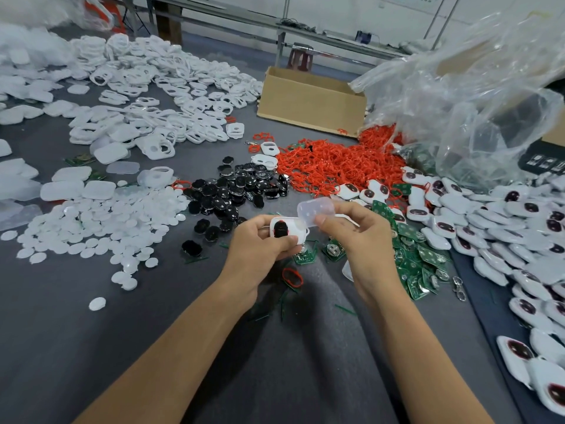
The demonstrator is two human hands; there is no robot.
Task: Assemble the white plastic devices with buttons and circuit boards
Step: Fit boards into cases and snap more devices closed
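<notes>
While the left hand (260,243) grips a white plastic shell with a black oval button (286,229), the right hand (351,231) pinches a translucent rounded cover (316,209) (tilted just above the shell).

1. The white shell (298,230) is showing a glossy black button (281,228).
2. The cover (316,211) is looking frosted, translucent and pale.
3. Red rings (336,166) are blazing against the grey table (153,316).
4. Green circuit boards (419,264) are glinting silver, and the box (312,102) is sitting plain brown.

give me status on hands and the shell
left hand grips white shell, black button in. right hand pinches clear cover at its corner. nothing in the way.
</notes>
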